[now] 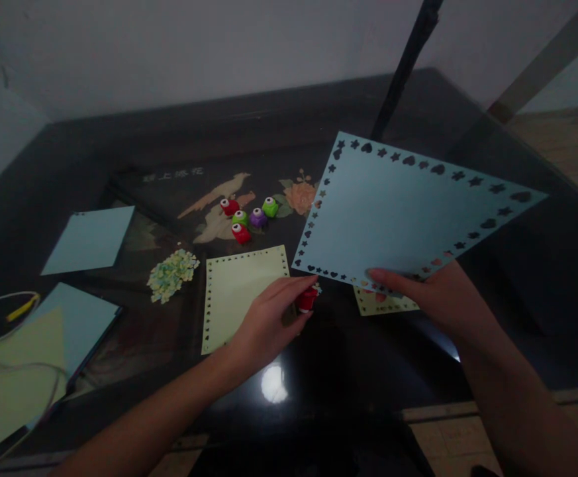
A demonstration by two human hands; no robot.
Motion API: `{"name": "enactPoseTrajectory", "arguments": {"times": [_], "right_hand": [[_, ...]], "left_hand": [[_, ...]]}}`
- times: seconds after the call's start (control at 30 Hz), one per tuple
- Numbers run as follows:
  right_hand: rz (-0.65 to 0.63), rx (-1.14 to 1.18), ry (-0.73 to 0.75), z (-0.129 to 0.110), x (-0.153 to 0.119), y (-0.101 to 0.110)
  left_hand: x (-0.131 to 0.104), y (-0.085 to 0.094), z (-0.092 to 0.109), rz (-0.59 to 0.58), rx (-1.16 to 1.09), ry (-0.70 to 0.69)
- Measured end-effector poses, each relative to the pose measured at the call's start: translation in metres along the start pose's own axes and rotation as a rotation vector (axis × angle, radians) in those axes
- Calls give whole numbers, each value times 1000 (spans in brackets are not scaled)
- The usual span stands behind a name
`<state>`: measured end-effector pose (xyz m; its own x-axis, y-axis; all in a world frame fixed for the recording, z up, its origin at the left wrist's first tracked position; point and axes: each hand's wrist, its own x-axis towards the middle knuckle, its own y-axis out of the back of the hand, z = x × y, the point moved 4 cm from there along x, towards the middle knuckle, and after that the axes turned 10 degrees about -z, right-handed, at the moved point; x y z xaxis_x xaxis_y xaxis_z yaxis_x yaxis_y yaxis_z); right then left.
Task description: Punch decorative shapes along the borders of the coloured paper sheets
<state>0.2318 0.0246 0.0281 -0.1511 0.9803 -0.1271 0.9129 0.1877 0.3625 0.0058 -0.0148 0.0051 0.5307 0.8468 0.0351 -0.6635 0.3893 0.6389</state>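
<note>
Light-blue square paper sheet, edges punched, held over the glossy black table
Right hand pinches its near edge, left hand grips a small red punch. Probably light, bendy, tear-prone around holes; I'd grab inside the border.

Smooth, matt paper for the blue sheet — plastic-looking red punch — glossy, reflective dark tabletop.

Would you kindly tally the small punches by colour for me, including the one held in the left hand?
Red punches: 3, one of them held in the left hand
Green punches: 2
Purple punch: 1
Total: 6
</note>
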Motion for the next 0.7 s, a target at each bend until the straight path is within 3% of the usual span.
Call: {"name": "enactPoseTrajectory", "arguments": {"times": [0.37,0.7], "right_hand": [[32,80,14,12,3,3],[74,210,50,20,15,8]], "left_hand": [[0,6,-4,21,-158,159],[0,9,-5,52,-292,105]]}}
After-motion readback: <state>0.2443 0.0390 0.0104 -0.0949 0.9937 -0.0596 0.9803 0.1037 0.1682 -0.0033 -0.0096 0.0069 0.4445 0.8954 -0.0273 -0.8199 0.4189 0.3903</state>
